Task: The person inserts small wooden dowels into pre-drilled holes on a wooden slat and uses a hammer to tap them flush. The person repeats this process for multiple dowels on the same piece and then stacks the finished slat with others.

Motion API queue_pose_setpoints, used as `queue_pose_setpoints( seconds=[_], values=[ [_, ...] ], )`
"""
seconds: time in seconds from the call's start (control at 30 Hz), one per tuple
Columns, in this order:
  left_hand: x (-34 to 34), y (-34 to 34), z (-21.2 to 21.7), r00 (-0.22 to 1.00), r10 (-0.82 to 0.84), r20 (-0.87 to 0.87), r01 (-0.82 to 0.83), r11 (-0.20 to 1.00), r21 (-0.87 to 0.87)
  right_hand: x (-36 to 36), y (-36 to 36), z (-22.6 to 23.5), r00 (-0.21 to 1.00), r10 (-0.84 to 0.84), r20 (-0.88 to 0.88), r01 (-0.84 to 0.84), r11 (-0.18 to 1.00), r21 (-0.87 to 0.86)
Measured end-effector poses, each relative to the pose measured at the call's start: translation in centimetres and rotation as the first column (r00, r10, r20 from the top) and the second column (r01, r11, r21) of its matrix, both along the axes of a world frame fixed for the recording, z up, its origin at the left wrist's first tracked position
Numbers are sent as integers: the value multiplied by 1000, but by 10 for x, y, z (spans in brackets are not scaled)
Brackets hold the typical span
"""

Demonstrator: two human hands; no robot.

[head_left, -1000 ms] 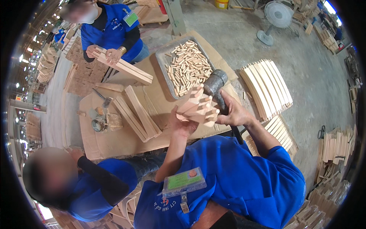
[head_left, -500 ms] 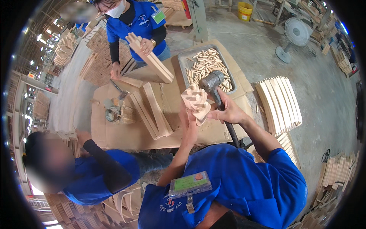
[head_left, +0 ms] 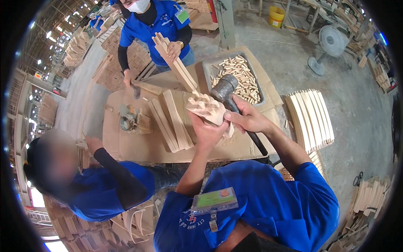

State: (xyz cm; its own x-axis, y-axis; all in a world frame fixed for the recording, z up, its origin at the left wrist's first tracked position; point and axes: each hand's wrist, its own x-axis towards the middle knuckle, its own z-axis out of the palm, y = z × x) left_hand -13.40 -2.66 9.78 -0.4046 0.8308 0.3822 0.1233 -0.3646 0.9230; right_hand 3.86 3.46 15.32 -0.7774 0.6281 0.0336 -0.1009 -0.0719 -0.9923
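Pale wood is filling the left hand (head_left: pixel 208 132): its fingers are clasping a bundle of slats (head_left: pixel 208 109), with short pegs jutting from the raised ends. The bundle is hanging on the wearer's side of the grey tray (head_left: pixel 208 70), off its near left corner. The right hand (head_left: pixel 250 118) is grasping a dark mallet (head_left: pixel 225 87) by its handle, fingers wrapped and partly hidden, thumb pointing at the bundle; whether the thumb is touching it, cannot tell. In this view the mallet head is overlapping the near left part of the tray, just beside the pegs. Wooden dowels (head_left: pixel 241 73) are lying heaped inside the tray. Left of the tray, loose slats (head_left: pixel 178 121) are resting on a cardboard sheet (head_left: pixel 121 145); farther left, a round container (head_left: pixel 127 122) is standing near a wooden block (head_left: pixel 144 124). Left of the tray's far end, a co-worker (head_left: pixel 153 27) in blue is steadying another set of slats (head_left: pixel 179 65) with one hand. Right of the tray, a stack of curved slats (head_left: pixel 310 119) is sitting low, and beyond it a fan (head_left: pixel 333 40) is standing on the floor.
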Motion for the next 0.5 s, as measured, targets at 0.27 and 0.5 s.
queue_pose_setpoints(
  seconds=[0.27, 0.5],
  values=[
    [12, 6, -12, 990, 132, 39, -132, 991, 9, 38, 17, 47, 919, -346, 190, 134, 726, 675],
    [21, 5, -22, 996, -17, -91, 14, 1000, -26, 69, -2, 163, 851, -520, 70, 217, 469, 856]
  ],
)
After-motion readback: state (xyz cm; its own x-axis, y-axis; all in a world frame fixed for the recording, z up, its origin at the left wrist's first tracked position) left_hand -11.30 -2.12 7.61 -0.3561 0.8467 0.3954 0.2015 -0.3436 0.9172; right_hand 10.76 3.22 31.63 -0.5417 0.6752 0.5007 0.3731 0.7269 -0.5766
